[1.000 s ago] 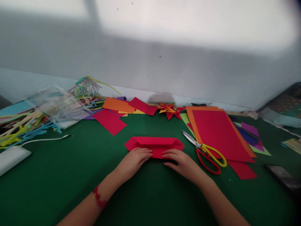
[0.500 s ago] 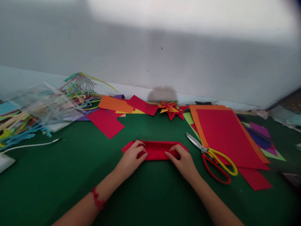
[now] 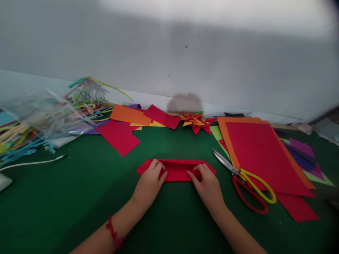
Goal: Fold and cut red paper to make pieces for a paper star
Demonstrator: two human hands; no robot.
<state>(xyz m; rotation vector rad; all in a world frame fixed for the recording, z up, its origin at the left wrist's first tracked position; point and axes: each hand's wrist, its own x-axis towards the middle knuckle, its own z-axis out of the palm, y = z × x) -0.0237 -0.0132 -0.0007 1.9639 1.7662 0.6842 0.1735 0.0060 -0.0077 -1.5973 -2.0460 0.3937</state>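
A folded strip of red paper (image 3: pixel 177 168) lies on the green table (image 3: pixel 79 197) in front of me. My left hand (image 3: pixel 149 181) presses flat on its left part, fingers stretched over the fold. My right hand (image 3: pixel 208 183) presses on its right part the same way. Both hands rest on the paper without gripping it. A red cord sits round my left wrist.
Scissors with red and yellow handles (image 3: pixel 246 180) lie right of my right hand. Large red and orange sheets (image 3: pixel 259 151) are stacked at the right. Red and orange offcuts (image 3: pixel 127 123), a folded paper star (image 3: pixel 197 121), a clear bag (image 3: pixel 45 114) and coloured strips lie along the wall.
The red paper has been folded narrower, its front part brought up. Both hands have moved forward onto it and now press the fold.
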